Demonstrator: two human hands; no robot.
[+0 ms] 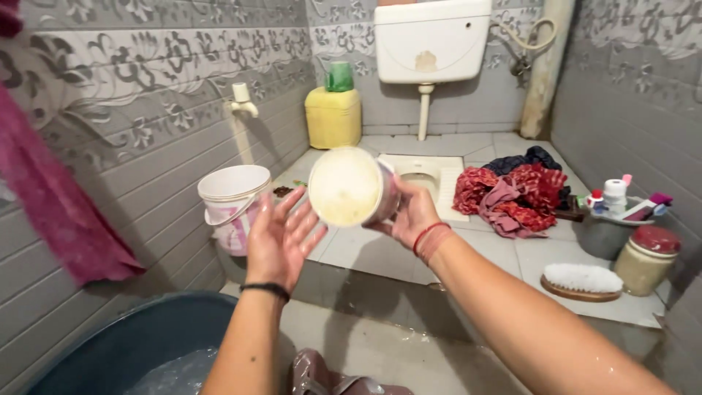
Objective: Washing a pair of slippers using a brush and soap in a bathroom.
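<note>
A round, cream-white plastic container, tub-shaped and tilted so that its flat circular end faces the camera, is held in the right hand. The fingers are wrapped around the side wall from behind and below, closed on it; the thumb side is hidden by the tub. The left hand is spread wide, palm turned towards the container, just beside its lower left edge and apart from it; nothing is held in it.

The container is judged light and fairly stiff, with thin walls that may flex under a hard squeeze. Both forearms look wet, and the smooth plastic is therefore judged slippery. The side wall, near the rim, is assessed as the surest place of hold, with a second hand under the base if the load inside is heavy; the contents cannot be told.

Below the left hand, a dark blue plastic basin holding water is noted. Beyond that hand stands a white plastic bucket. To the far side of the right hand, a heap of red patterned cloth lies on the tiled step, with a white-bristled wooden scrubbing brush and a red-lidded jar nearer.
</note>
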